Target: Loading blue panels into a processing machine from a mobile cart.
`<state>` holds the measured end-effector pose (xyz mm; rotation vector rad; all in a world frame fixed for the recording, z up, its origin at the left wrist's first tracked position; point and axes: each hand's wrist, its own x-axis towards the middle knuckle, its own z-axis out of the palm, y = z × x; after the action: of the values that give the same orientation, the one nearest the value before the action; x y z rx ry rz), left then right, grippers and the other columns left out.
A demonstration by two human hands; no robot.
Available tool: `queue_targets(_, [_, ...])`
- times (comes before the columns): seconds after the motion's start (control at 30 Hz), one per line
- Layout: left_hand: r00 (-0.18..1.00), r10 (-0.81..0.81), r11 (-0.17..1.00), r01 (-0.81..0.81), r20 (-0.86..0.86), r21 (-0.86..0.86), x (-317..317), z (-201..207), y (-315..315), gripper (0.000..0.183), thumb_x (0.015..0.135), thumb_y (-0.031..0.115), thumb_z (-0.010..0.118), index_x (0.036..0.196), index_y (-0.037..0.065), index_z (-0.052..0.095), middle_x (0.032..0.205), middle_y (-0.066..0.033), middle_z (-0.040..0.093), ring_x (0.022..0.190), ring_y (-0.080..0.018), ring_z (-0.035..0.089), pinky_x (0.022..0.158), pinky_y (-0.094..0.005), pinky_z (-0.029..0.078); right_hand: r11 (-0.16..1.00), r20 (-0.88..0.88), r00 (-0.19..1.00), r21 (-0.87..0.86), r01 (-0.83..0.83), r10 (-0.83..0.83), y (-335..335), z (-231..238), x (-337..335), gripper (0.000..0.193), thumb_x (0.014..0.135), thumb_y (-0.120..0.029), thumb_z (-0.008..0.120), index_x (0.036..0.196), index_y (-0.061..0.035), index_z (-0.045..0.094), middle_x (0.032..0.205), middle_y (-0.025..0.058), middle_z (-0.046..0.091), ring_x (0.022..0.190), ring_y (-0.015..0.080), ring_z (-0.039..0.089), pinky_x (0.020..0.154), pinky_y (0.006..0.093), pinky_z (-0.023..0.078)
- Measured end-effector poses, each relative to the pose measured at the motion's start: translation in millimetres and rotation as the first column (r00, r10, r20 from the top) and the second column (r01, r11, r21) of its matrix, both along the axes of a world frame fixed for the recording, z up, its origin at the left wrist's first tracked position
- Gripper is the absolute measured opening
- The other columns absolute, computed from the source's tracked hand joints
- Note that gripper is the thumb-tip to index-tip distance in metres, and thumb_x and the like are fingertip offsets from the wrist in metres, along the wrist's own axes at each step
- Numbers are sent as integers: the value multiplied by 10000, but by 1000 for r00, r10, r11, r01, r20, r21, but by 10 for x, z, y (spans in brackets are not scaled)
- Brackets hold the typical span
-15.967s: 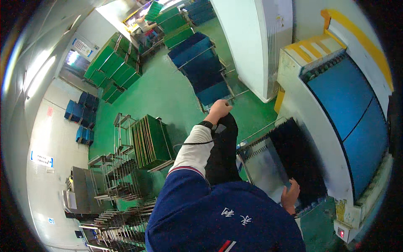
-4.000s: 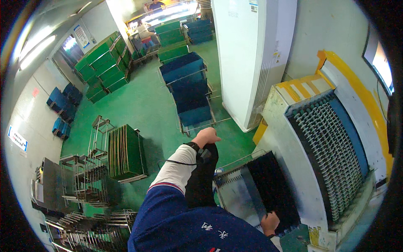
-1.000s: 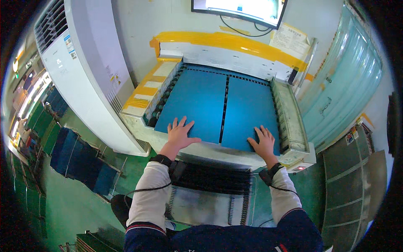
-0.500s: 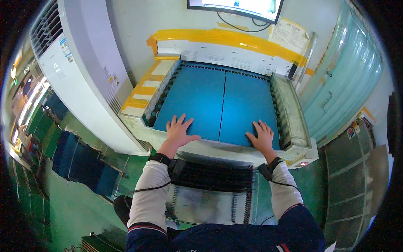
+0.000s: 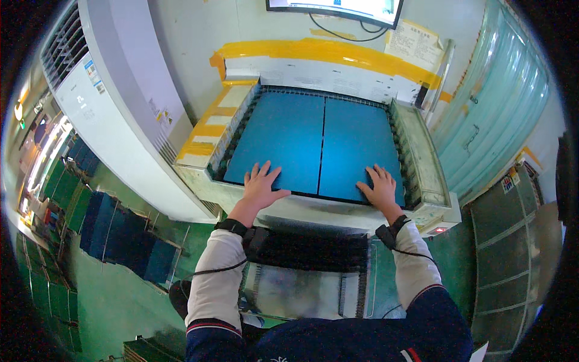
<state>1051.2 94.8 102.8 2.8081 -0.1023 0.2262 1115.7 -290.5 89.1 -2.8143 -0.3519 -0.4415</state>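
Observation:
Two flat blue panels lie side by side on a roller conveyor, a thin dark gap between them. Over the near left corner area of the left panel (image 5: 280, 136) is my left hand (image 5: 260, 188), fingers spread, palm down, holding nothing. My right hand (image 5: 380, 188) is likewise spread at the near right part of the right panel (image 5: 359, 145). Fingertips of both appear to rest on the panels. Dark rollers show along the sides of the conveyor (image 5: 425, 160). A dark strip of conveyor shows along the panels' near edge.
Below the conveyor stands a rack (image 5: 301, 289) with dark slotted rows. A tall white air conditioner (image 5: 120, 120) is at left, a screen (image 5: 338, 7) above. Clear plastic curtains (image 5: 494, 102) hang at right, near grey panels (image 5: 500, 241). Dark blue panels (image 5: 123, 238) stand lower left.
Both panels have shifted slightly away from me, and more dark conveyor shows at their near edge. My hands stay spread on them. The view has tilted a little.

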Motion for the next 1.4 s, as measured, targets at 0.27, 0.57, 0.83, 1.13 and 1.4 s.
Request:
queue_targets(0.27, [943,61,965,28,327,-262,-822,-116,479,459,800,305,730,1185,74,632,1267,-136,604,1260,-363,479,1055,-498,341,1000,24,1000,-2,2,-2,45,7,126,679,802,-570,649,1333,-159,549,1442,162,443,1329,381,385,1062,568,293])
queue_targets(0.57, [808,589,726,-527,3,-443,-2670,-742,1823,187,869,153,659,935,-18,694,753,-80,679,677,-107,595,650,-270,485,993,257,960,4,-114,110,145,-1,9,532,846,-459,654,1259,-129,597,1374,130,505,1253,363,448,1018,524,362])
queue_targets(0.83, [767,611,642,-625,-195,-445,-3359,-1016,2097,253,881,211,673,937,-35,699,755,-55,681,687,-104,610,649,-260,483,736,-59,817,475,-482,573,868,-325,-1545,313,826,-232,719,1084,-67,652,1141,133,648,1072,332,590,959,425,443])
queue_targets(1.13, [684,674,438,-674,-279,-595,-3366,-1066,2160,347,857,296,703,952,-38,702,770,-74,693,691,-112,625,657,-267,501,791,-273,743,234,-565,611,888,-1172,-2458,457,829,-267,690,1230,-72,590,1341,134,521,1217,335,473,1010,453,368])
queue_targets(1.4, [633,724,513,-760,-274,-398,-3370,-1095,2153,409,841,401,690,956,10,716,815,-99,709,755,-170,653,714,-329,496,789,-256,746,202,-580,614,885,-1311,-2280,478,776,-281,724,1191,-73,612,1331,133,523,1205,341,484,991,458,390])
